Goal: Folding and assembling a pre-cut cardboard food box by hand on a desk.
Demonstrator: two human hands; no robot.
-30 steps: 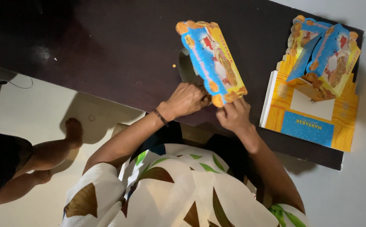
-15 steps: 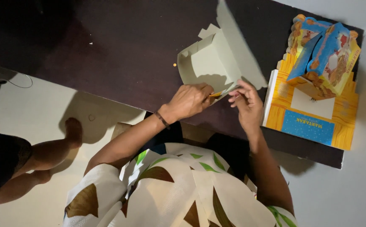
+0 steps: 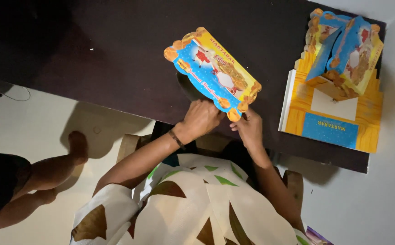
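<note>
Both hands meet at the near edge of the dark table (image 3: 116, 59), just right of the frame's centre. The left hand (image 3: 202, 119) has its fingers curled tight around the lower edge of a printed cardboard box (image 3: 213, 70), its knuckles turned up toward the camera. The right hand (image 3: 248, 129) sits just beside it, and its fingertips pinch the scalloped lower right corner of the same box. So both hands are clenched on the box, not loose.

The box is blue and yellow with a wavy orange border. It stands in the upper middle of the frame, above the two hands, with its printed face turned to the camera. Its long axis runs on a slant from the upper left down to the lower right, and the low end lies in the fingers.

At the upper right of the frame a stack of flat box sheets (image 3: 331, 127) lies on the table, well apart from the hands. Two folded boxes (image 3: 347, 50) of the same print rest on top of the stack. At the lower left, a bare leg (image 3: 47, 172) of another person shows on the pale floor.
</note>
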